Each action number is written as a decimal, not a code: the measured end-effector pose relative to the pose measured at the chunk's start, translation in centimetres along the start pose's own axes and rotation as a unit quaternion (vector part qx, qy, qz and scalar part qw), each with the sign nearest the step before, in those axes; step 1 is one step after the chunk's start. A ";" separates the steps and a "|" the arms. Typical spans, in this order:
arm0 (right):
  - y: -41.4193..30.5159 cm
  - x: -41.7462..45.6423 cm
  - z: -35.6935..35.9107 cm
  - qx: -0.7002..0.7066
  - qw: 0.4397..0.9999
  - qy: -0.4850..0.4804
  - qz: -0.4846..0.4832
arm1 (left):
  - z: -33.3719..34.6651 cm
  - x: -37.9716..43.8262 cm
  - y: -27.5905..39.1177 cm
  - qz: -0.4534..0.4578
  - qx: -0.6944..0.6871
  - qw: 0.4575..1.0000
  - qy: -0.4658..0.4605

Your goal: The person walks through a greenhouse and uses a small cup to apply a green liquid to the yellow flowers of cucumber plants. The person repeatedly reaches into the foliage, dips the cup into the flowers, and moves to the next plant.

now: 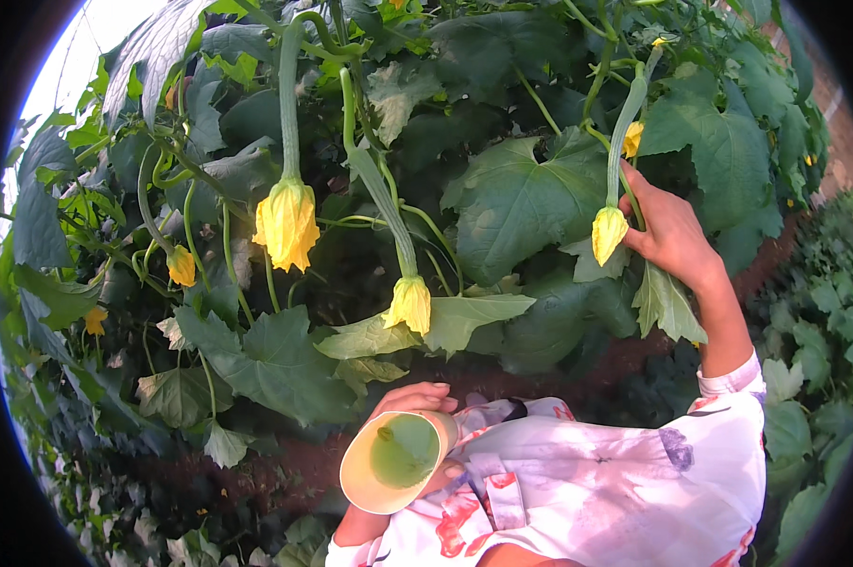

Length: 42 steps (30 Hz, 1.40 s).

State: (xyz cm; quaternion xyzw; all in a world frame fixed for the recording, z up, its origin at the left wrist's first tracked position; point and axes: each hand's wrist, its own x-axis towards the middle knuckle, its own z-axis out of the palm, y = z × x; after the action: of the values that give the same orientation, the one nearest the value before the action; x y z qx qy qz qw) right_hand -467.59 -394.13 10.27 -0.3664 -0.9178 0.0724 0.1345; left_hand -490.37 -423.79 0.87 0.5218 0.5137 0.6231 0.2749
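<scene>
My left hand (pixel 413 398) is wrapped around a pale yellow cup (pixel 355 464) low in the view; green liquid (pixel 406 451) lies in it. At the right, my right hand (pixel 664 227) is at a thin young luffa gourd (pixel 623 131) with a yellow flower (pixel 608 234) at its lower tip. Its fingers are around a green stem beside the fruit, partly behind it; their exact hold is unclear. Two more young luffas, one upper left (pixel 289 106) and one in the middle (pixel 382 202), hang with yellow flowers at their ends.
Large green leaves (pixel 532 205) and vine stems form a dense wall ahead. A smaller curved fruit with a yellow flower (pixel 181 266) hangs at the left. A leaf (pixel 666 301) hangs just below my right hand. More low plants (pixel 812 354) grow at the right, and brown soil shows beneath the vines.
</scene>
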 end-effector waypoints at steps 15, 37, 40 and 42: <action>-6.3 -3.8 1.9 0.196 0.909 0.244 -0.277 | -1.1 -1.2 0.5 -0.016 -0.070 0.995 0.075; -32.9 -3.8 18.6 0.491 0.736 -0.338 -0.321 | -18.6 -12.6 -0.2 -0.083 -0.047 0.982 0.161; -40.3 -4.3 20.5 0.580 0.716 -0.318 -0.224 | -23.7 -14.7 0.3 -0.059 -0.028 0.975 0.212; -44.1 -3.8 21.0 0.580 0.729 -0.291 -0.217 | -27.3 -16.2 0.9 -0.060 -0.033 0.977 0.204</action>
State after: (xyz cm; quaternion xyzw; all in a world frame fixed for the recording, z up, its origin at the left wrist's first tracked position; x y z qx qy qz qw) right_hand -500.08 -429.24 -0.31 0.0310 -0.7462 0.6624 0.0588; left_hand -510.71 -447.92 -2.31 0.3429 0.5689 0.7149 0.2185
